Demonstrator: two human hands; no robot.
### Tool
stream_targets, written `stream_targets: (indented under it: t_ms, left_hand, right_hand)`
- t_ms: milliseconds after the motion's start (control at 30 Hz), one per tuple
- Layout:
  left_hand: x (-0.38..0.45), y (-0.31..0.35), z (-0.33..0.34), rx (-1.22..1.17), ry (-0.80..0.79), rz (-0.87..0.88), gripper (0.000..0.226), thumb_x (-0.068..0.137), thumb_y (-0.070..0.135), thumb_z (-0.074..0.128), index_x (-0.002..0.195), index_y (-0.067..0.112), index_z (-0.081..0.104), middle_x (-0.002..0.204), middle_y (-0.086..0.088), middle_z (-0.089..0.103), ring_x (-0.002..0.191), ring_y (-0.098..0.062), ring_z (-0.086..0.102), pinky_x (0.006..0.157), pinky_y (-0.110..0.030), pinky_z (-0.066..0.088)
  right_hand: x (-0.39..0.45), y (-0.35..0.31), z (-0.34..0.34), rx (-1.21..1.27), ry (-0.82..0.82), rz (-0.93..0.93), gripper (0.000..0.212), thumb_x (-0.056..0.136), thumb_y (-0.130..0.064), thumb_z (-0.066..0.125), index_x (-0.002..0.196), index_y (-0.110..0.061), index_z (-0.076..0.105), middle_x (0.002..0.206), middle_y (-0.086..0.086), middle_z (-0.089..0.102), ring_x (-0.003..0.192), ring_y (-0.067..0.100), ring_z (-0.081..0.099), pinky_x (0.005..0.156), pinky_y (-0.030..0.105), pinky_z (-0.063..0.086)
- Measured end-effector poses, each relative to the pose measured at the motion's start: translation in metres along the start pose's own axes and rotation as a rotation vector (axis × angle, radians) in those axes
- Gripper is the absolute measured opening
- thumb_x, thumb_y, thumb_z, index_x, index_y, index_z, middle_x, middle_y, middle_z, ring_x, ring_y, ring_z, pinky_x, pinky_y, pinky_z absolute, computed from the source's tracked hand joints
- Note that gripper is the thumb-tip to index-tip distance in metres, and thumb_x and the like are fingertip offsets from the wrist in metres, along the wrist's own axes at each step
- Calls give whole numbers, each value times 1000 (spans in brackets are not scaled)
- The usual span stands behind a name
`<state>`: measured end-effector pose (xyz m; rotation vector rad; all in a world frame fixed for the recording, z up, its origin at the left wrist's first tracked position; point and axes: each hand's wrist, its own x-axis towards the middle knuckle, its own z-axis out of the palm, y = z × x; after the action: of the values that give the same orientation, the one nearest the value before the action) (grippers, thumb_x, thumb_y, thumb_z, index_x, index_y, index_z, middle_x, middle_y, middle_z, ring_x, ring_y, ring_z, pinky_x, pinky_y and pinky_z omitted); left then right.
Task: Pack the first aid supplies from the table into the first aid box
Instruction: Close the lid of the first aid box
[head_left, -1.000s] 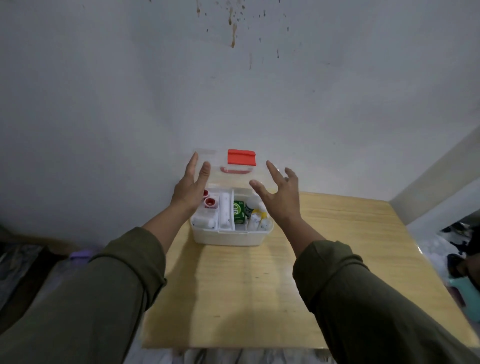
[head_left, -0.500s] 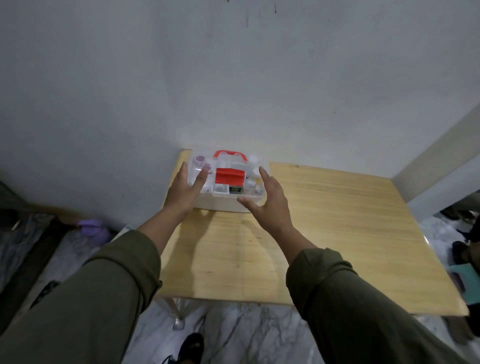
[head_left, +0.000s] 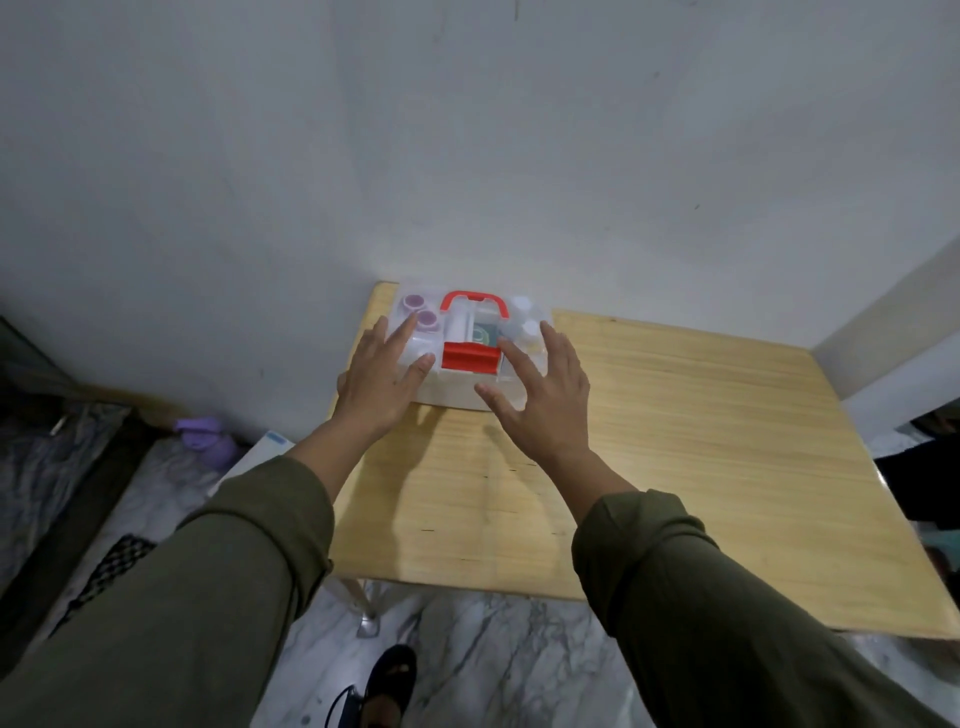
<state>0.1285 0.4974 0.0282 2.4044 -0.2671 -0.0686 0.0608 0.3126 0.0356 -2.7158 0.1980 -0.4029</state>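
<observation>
A: Where is the first aid box (head_left: 470, 358) sitting?

B: At the far left corner of the wooden surface (head_left: 675, 457), close against the grey wall (head_left: 467, 130). Its clear lid (head_left: 519, 312) is down over the white base

A: And the hands?

B: Both are laid flat on top of it. The left hand (head_left: 376, 387) covers the near left part of the lid, fingers spread and reaching toward the far edge. The right hand (head_left: 543, 395) rests on the near right part, thumb pointing left along the near rim. Each grip is loose and flat, fingers splayed, nothing clasped in either one

A: What shows between them?

B: The red latch (head_left: 471, 357) on the near side of the lid, and just beyond it the red handle (head_left: 474, 302) lying flat on top

A: Can you see what is inside?

B: Dimly, through the lid. Two round purple-capped items (head_left: 421, 312) at the far left, a green packet (head_left: 483, 332) near the middle, and white bottles (head_left: 524, 317) at the far right. Finer detail is too blurred to tell

A: Anything off the surface?

B: A purple container (head_left: 205, 441) on the marble floor (head_left: 493, 660) to the left, near the wall, and a dark sandalled foot (head_left: 387, 691) at the near edge. Both arms wear olive sleeves (head_left: 234, 597)
</observation>
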Motion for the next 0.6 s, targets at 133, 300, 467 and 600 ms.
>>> stream_targets:
  t_ms: [133,300,467,600]
  left_hand:
    - [-2,-1,-2,112,-57,-8,60,94,53,36,147,41,10,160,-1,5,147,-24,4,111,-56,19]
    - [0,-5,-5,174,-55,2,61,93,54,39,146,45,11,160,-2,8,147,-23,7,110,-53,22]
    - [1,-5,-7,239,-58,-4,66,90,57,45,145,46,11,160,0,10,147,-22,9,109,-52,23]
    - [0,-1,-10,353,-35,50,75,85,58,51,147,40,11,160,0,4,148,-23,3,113,-54,16]
  right_hand:
    - [3,-5,1,25,0,-23,62,78,-71,33,125,-36,52,154,6,27,145,28,15,114,51,20]
    - [-1,-2,5,53,-5,-66,46,81,-63,51,108,-28,63,151,8,33,144,30,19,114,53,22]
    - [12,-9,6,6,-40,-23,58,82,-54,60,132,-29,45,155,6,24,146,27,13,117,53,18]
    - [22,-14,10,-142,-193,5,77,83,-55,58,145,-36,18,160,4,7,148,29,0,116,57,6]
